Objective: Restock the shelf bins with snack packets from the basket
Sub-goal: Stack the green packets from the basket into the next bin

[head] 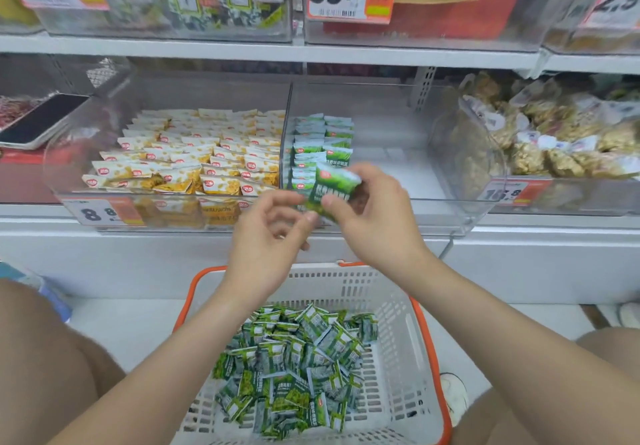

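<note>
My right hand (372, 209) grips a small stack of green snack packets (331, 190) just in front of the clear shelf bin (381, 153). Rows of matching green packets (320, 146) stand along that bin's left side. My left hand (273, 236) hovers beside the stack with fingers loosely curled, its fingertips near the stack's lower edge, holding nothing that I can see. Below both arms sits a white basket with an orange rim (398, 306), and a heap of green packets (294, 365) lies in it.
The left bin (86, 153) is filled with yellow-and-white packets (194, 160). To the right, a bin holds bagged brown snacks (554, 139). A phone (41, 120) lies at far left on the shelf. Price tags and more bins hang above. My knees flank the basket.
</note>
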`<state>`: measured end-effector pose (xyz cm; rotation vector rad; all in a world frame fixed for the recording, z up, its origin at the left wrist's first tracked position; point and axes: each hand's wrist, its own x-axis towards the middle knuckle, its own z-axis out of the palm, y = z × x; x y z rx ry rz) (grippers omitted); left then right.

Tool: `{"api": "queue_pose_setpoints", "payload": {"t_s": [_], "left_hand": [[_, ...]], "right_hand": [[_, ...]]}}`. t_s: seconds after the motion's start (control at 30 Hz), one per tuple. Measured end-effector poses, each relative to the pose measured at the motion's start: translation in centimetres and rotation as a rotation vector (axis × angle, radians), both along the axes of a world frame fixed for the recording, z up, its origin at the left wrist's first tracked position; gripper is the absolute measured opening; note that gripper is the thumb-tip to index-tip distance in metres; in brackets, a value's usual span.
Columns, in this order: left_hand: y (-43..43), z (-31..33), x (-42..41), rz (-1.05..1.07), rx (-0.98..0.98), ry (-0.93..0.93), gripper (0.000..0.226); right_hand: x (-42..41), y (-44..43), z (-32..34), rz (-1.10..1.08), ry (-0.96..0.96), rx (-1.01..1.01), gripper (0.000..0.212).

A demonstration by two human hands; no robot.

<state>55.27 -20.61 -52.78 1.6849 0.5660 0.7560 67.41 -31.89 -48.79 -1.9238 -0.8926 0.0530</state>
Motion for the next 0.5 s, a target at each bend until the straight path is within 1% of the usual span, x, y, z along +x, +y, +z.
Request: {"api": "queue_pose_setpoints", "payload": {"t_s": [0.03,0.1,0.17,0.2,0.27,0.33,0.4,0.5], "left_hand": [[0.2,0.3,0.1,0.079,0.162,-0.012,0.018],[0.6,0.8,0.3,0.214,0.474,-0.027,0.013],[1.3,1.0,0.6,0.263,0.72,0.019,0.015],[1.8,0.8,0.8,0.243,0.807,0.077,0.02],[2.6,0.1,1.1,0.159,0.896,0.209,0.026],[3.1,-0.7,1.2,0.088,0.912,0.268,0.024],[3.3,-1.1,1.0,0.081,0.929,0.269,0.022],[3.5,-0.8,1.1,0.095,0.928,0.269,0.021]], "right_hand": [[0.7,0.4,1.0,-0.024,-0.081,0.02,0.031],[2.6,1.0,2.4,-0.058,-0.16,0.003,0.032],[5.0,1.9,2.7,-0.105,-0.165,-0.143,0.033],[6.2,2.5,2.6,-0.122,-0.164,-0.25,0.035],[8.0,3.8,2.1,-0.112,-0.165,-0.454,0.041],[9.1,5.4,1.4,-0.087,-0.137,-0.582,0.044],[9.8,7.1,0.5,-0.076,-0.095,-0.648,0.042],[10.8,9.0,-0.7,-0.091,-0.072,-0.655,0.039]]}}
